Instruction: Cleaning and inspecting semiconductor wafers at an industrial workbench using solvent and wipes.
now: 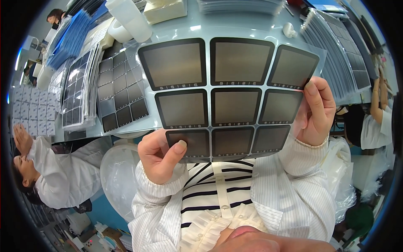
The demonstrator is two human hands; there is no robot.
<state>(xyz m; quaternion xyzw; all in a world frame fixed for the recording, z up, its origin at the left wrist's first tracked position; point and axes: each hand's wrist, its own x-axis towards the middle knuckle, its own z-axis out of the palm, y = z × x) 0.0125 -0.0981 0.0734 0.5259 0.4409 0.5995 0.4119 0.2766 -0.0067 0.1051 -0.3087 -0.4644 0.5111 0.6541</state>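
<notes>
A clear sheet with dark grey, black-framed panels in three rows of three is held up tilted over the table's near edge. My left hand pinches its lower left corner, thumb on the face of the sheet and fingers behind. At the right edge my right hand grips it the same way, with the thumb near the upper right panel. The fingertips behind the sheet are hidden. Left of it, a similar panel sheet lies on the table, beside a stack of such sheets.
A thick stack of clear sheets stands at the right. Along the back are a translucent white bottle, a white roll, a pale block and a crumpled white wad. Co-workers sit at the left and right.
</notes>
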